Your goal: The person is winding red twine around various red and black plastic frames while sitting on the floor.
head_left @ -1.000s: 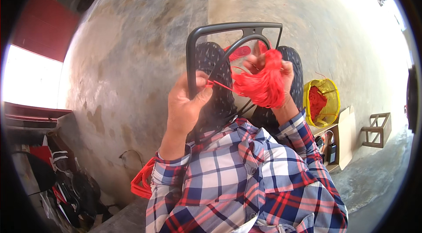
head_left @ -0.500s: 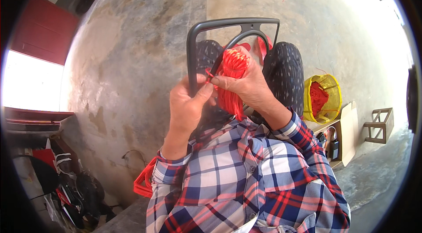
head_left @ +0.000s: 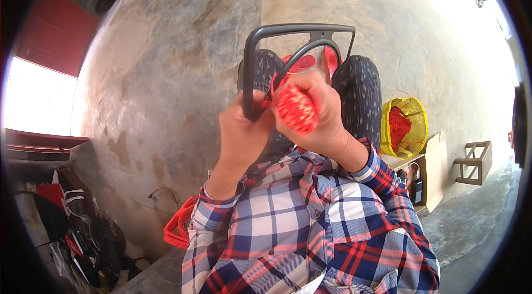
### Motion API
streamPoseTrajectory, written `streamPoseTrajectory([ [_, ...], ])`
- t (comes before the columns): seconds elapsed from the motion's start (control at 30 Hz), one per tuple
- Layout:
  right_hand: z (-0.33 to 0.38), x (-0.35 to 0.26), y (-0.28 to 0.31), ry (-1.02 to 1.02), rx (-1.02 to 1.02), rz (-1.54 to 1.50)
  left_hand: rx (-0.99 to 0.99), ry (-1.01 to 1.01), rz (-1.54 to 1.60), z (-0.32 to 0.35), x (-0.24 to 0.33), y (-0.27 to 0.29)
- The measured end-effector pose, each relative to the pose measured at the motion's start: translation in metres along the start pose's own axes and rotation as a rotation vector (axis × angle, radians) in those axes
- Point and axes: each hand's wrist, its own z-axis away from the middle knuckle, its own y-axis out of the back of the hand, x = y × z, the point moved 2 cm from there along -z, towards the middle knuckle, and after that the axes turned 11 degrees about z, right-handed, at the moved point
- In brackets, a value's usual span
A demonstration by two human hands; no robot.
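Observation:
My right hand (head_left: pixel 321 119) is closed around a bundle of red cord (head_left: pixel 295 110) held up in front of my chest. My left hand (head_left: pixel 241 133) sits right beside it, gripping the left upright of a dark metal frame (head_left: pixel 252 67) and pinching the cord's strand there. The frame stands between my knees, which are covered in dark dotted fabric (head_left: pixel 363 94). More red cord (head_left: pixel 302 64) is woven across the frame behind my hands. Both forearms wear plaid sleeves.
A yellow basket (head_left: pixel 404 128) holding red cord stands at the right on the concrete floor, next to a cardboard box (head_left: pixel 429 175) and a small wooden stool (head_left: pixel 474 161). A red crate (head_left: pixel 180 227) lies at lower left, with dark clutter further left.
My right hand has brought the red bundle from the right side in toward my left hand and closed tighter around it. The left hand has stayed on the frame.

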Motion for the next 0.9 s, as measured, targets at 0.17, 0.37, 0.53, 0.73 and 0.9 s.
streamPoseTrajectory([
  [0.17, -0.012, -0.009, 0.017, -0.194, -0.172, -0.084, -0.048, 0.021, 0.138, -0.005, 0.003, 0.004],
  [0.37, -0.019, 0.019, 0.077, -0.326, 0.193, -0.973, -0.031, 0.166, 0.398, -0.014, -0.01, 0.027],
  [0.53, -0.007, 0.057, 0.104, -0.301, 0.119, -1.281, -0.032, 0.134, 0.456, -0.02, -0.015, 0.038],
  [0.73, -0.007, 0.09, 0.073, -0.391, 0.086, -1.548, -0.063, 0.089, 0.45, -0.015, -0.018, 0.037],
  [0.9, 0.007, 0.056, 0.039, -0.825, 0.094, -1.202, -0.084, 0.034, 0.349, -0.01, -0.01, 0.034],
])
